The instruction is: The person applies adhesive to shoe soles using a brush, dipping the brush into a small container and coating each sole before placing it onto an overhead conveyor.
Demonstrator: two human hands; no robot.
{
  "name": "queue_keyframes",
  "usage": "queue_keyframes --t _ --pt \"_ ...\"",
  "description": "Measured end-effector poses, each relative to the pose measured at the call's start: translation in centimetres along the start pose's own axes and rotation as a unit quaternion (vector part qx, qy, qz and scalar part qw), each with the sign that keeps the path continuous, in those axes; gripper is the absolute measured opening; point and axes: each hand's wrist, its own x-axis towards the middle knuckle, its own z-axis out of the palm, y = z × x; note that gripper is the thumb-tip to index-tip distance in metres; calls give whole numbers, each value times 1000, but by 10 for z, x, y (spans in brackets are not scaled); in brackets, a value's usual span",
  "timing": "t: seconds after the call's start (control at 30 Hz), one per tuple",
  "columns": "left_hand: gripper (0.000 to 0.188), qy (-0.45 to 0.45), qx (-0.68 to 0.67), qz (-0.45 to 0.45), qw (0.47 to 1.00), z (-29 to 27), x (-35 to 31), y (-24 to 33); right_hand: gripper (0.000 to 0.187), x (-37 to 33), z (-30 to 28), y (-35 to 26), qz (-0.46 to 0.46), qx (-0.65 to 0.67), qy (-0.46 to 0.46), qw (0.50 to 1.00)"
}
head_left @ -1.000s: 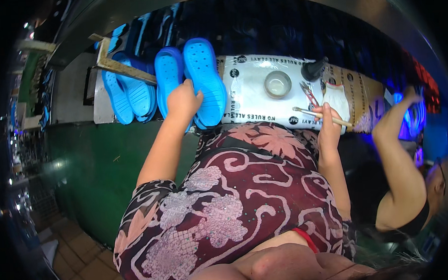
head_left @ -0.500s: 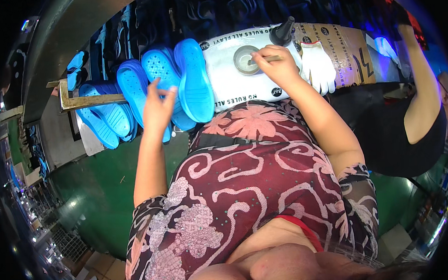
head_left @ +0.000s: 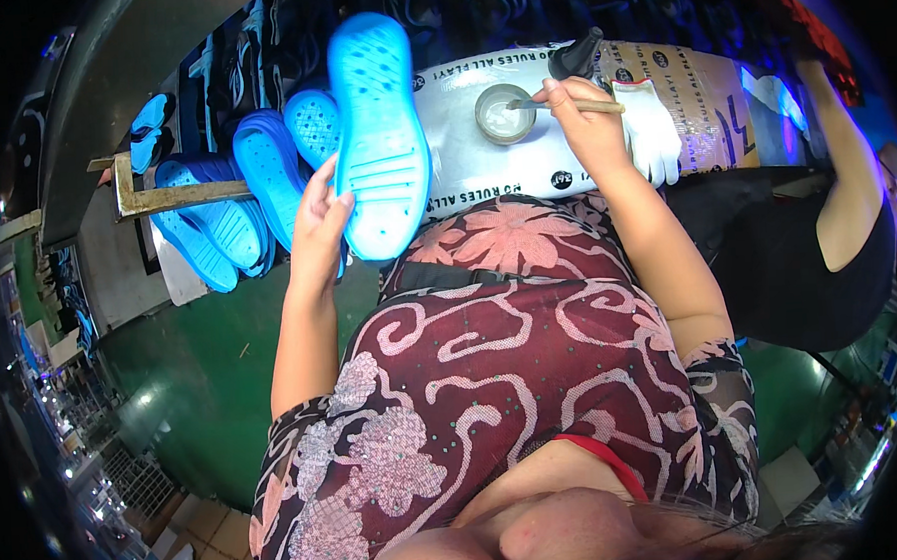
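My left hand (head_left: 318, 221) grips a bright blue shoe sole (head_left: 377, 133) by its left edge, near the ribbed heel. The sole is lifted, with its holed toe end pointing away from me. In my right hand (head_left: 590, 134) is a wooden-handled brush (head_left: 604, 106), its tip at the right rim of a small grey bowl (head_left: 482, 130). Pale liquid lies inside that bowl. To the left of the held sole, more blue soles (head_left: 261, 153) stand in a row, partly overlapping. Another blue sole (head_left: 311, 126) is half hidden behind the lifted one.
A white printed sheet (head_left: 454, 170) covers the work surface under the bowl. Behind my right hand stands a black nozzled bottle (head_left: 576, 54), and white gloves (head_left: 652, 131) lie to the right. A metal bar (head_left: 180, 198) crosses by the left soles. A co-worker's arm (head_left: 850, 182) is at far right.
My left hand has taken hold of a blue sole and lifted it from the row. My right hand has shifted right, and the brush now tilts at the bowl's rim.
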Motion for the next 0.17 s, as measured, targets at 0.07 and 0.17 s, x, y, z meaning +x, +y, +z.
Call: queue_keyframes --t 0.07,0.17 --pt "62 -28 -20 4 999 -1 -14 -3 23 -2 -1 2 15 -43 -64 997" --pt "80 -99 46 -57 992 -7 -32 -11 22 -3 2 3 37 -61 -49 996"
